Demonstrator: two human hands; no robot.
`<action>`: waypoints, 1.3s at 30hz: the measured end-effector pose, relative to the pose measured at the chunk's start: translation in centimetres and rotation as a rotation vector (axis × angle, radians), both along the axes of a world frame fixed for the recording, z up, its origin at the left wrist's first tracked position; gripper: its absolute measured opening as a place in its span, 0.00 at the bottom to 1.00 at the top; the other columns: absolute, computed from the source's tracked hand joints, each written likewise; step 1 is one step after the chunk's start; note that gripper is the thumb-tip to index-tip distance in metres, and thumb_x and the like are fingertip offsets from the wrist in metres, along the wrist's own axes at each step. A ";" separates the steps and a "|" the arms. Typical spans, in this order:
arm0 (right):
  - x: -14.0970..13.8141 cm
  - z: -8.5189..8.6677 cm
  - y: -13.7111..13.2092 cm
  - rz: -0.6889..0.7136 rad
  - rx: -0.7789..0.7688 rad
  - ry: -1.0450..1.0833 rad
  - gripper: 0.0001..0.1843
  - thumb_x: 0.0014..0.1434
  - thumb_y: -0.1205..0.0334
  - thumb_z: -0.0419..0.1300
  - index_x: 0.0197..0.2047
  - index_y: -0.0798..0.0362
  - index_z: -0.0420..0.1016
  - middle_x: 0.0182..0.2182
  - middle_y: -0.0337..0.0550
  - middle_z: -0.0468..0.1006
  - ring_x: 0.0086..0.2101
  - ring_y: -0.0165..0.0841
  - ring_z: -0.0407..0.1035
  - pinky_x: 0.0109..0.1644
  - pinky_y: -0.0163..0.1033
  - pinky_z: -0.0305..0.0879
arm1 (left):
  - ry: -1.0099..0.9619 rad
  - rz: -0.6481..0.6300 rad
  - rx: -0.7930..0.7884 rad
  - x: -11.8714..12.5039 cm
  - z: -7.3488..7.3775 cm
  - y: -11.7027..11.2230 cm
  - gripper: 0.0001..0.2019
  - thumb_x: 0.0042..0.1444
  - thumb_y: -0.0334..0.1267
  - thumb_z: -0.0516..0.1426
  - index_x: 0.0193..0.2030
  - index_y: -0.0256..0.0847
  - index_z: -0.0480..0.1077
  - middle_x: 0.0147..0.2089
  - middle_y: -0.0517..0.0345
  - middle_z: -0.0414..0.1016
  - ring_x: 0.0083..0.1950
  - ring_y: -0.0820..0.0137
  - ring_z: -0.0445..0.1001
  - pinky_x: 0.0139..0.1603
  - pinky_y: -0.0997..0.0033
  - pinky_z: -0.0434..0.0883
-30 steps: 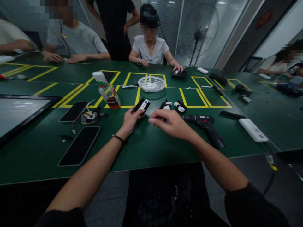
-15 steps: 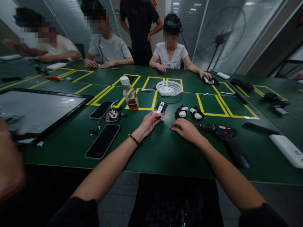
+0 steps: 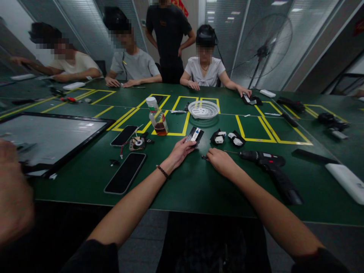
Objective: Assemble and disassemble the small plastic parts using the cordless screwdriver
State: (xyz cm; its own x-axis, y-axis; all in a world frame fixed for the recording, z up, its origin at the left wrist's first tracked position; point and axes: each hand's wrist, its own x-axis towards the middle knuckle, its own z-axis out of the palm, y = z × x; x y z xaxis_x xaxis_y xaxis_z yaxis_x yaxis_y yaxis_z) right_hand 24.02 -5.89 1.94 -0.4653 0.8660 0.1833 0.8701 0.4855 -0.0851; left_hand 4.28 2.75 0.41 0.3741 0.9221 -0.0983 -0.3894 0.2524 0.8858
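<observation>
My left hand (image 3: 181, 152) is closed on a small flat black piece with a white label (image 3: 195, 135), held just above the green table (image 3: 182, 189). To its right, my right hand (image 3: 220, 161) pinches a tiny dark part (image 3: 204, 157) whose kind is too small to make out. Beyond my right hand lie two black pieces with crumpled white paper, one on the left (image 3: 219, 137) and one on the right (image 3: 236, 138). A black cordless drill (image 3: 265, 157) rests on its side to the right, its thin bit pointing at my right hand.
Left of my hands are two phones (image 3: 125, 173), a small motor-like part with wires (image 3: 137, 143) and a bottle (image 3: 157, 117). A white basket (image 3: 203, 110) stands ahead. A large framed panel (image 3: 57, 140) lies far left; a white box (image 3: 345, 182) is right. Several people sit opposite.
The view has tilted slightly. My left hand has turned the labelled piece so more of it shows. My right hand's fingers have curled closer around the tiny part. A person opposite has lifted a white strip.
</observation>
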 end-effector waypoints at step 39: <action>0.0 0.7 0.5 -0.147 -0.690 1.734 0.27 0.52 0.63 0.69 0.56 0.51 0.73 0.40 0.44 0.78 0.40 0.34 0.76 0.53 0.45 0.71 | 0.199 -0.041 0.328 0.6 0.6 -1.6 0.34 0.42 0.32 0.70 0.59 0.41 0.70 0.61 0.46 0.72 0.61 0.57 0.70 0.65 0.57 0.63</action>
State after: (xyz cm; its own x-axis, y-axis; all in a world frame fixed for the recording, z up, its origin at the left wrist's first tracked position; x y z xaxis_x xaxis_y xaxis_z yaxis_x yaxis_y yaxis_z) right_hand 24.03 -5.34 2.60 -0.0935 0.9946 -0.0456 -0.3614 -0.0766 -0.9292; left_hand 4.83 1.18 0.98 0.4144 0.9015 0.1247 -0.1972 -0.0449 0.9793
